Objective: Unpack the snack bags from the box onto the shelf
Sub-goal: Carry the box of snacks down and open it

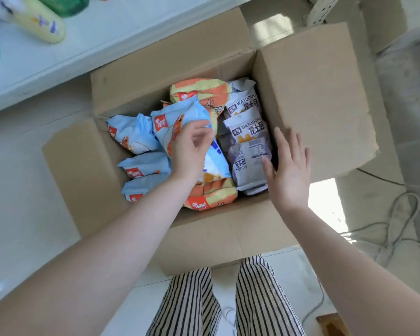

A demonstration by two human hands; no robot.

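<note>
An open cardboard box [204, 69] stands on the floor below me, full of snack bags. Light blue bags [134, 134] fill its left side, orange ones [201, 90] lie in the middle, and purple-white bags [250, 127] are stacked on the right. My left hand [192, 151] grips one light blue bag [180, 117], tilted above the others. My right hand [289, 170] hovers flat with straight fingers over the box's right edge, beside the purple-white bags and against the raised right flap [320, 98]. It holds nothing.
A white shelf [87, 42] runs along the upper left, with a yellow bag [41, 23] and a green one [68, 6] on it. Grey cables [393, 229] trail over the floor at right. My striped trouser legs [228, 299] stand just behind the box.
</note>
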